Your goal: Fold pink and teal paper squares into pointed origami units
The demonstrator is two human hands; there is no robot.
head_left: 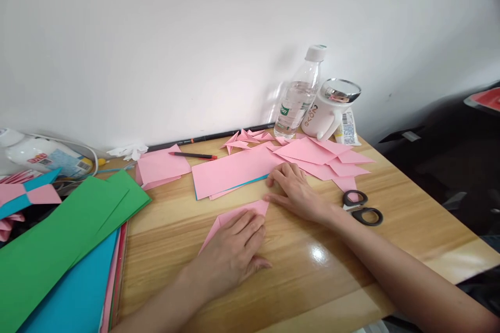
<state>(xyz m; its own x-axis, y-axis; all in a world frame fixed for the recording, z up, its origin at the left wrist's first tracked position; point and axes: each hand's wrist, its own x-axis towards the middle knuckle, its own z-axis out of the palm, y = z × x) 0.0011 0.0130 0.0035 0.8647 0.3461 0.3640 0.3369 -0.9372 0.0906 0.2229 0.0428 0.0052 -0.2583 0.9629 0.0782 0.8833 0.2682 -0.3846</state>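
Observation:
A folded piece of pink paper point(230, 215) lies on the wooden table, a crease running near its upper left edge. My left hand point(236, 244) is spread flat over it, fingers together and thumb out to the side, covering its middle and lower part. At the paper's right corner rests the thumb of my right hand point(292, 190). The bent fingers of that hand reach to the edge of a stack of pink strips point(230, 169) with a blue sheet showing beneath, and a gap separates them from the thumb. Nothing is visible within the right hand's grasp.
Black-handled scissors point(362, 208) lie right of my right hand. Folded pink pieces point(324, 158), a water bottle point(299, 99) and a white mug point(328, 109) are behind. A pen point(193, 155) rests by pink squares point(162, 168). Green sheets point(70, 229) cover the left side.

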